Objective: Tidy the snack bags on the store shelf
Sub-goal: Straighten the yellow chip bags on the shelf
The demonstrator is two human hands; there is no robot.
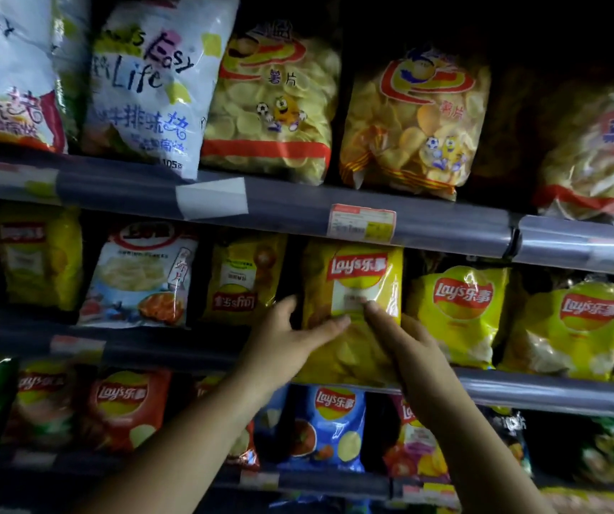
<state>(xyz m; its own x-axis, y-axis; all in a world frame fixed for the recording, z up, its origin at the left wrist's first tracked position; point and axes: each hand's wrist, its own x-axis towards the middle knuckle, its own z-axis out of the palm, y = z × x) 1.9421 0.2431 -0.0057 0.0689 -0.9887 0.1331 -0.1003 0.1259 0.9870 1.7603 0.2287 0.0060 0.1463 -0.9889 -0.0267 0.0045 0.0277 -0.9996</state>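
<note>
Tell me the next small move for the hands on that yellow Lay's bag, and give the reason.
Probably push the yellow Lay's bag back and stand it upright. Both the left hand and right hand lie flat on its front, and its bottom hangs over the shelf edge, lower than the neighbouring lime-green Lay's bag.

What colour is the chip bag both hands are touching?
Yellow bag with a red logo banner, clearest in the head view.

Under both hands, the yellow chip bag (353, 287) is glossy, crinkled plastic film catching highlights. Above the hands, the shelf edge strip (298, 207) looks like smooth, shiny clear plastic over a matt paper price label (361, 222). The potato-crisp bags (414, 120) higher up are transparent, shiny film.
</note>
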